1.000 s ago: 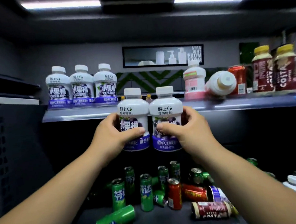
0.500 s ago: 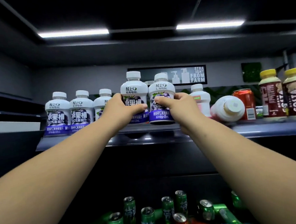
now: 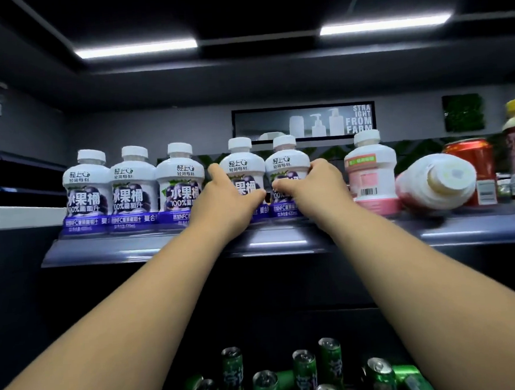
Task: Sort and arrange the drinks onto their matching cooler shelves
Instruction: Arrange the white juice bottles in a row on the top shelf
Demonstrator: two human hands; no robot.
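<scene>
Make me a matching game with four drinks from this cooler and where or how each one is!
Drinks:
1. white plastic bottle with purple label, fourth from left
2. white plastic bottle with pink label
3. white plastic bottle with cream cap
4. green metal cans

Places:
A. below the shelf
B. lying on its side
C. gripped by the left hand
D. standing upright, not held

Pairs: 1-C, 2-D, 3-B, 4-A
</scene>
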